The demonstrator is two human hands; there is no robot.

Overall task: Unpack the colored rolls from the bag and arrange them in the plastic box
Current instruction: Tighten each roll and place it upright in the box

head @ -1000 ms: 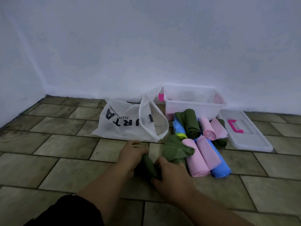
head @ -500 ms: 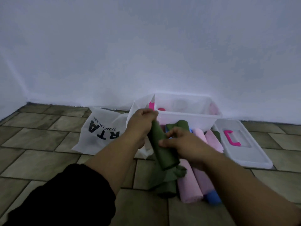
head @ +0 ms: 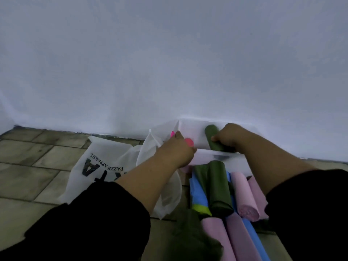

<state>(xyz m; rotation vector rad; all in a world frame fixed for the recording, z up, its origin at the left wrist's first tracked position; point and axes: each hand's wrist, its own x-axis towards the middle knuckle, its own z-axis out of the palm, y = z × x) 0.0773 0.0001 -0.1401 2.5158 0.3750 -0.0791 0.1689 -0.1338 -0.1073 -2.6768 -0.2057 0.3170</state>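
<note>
The clear plastic box (head: 236, 162) stands against the wall. My right hand (head: 228, 136) grips a dark green roll (head: 211, 135) and holds it inside the box. My left hand (head: 177, 150) sits at the box's near left corner by a pink latch (head: 189, 142), fingers curled over the rim. The white bag (head: 105, 162) with black lettering lies open on the floor to the left. In front of the box lie more rolls: a green roll (head: 219, 187), a blue roll (head: 197, 193), and pink rolls (head: 243, 194).
A loose dark green piece (head: 194, 236) lies nearest me beside another pink roll (head: 216, 240) and a blue roll (head: 253, 240). The white wall (head: 169, 63) rises right behind the box. Tiled floor (head: 37, 162) stretches to the left.
Both hands lifted the green roll off the floor and moved forward. Now my right hand alone holds it inside the box, and my left hand has gone to the box's rim.
</note>
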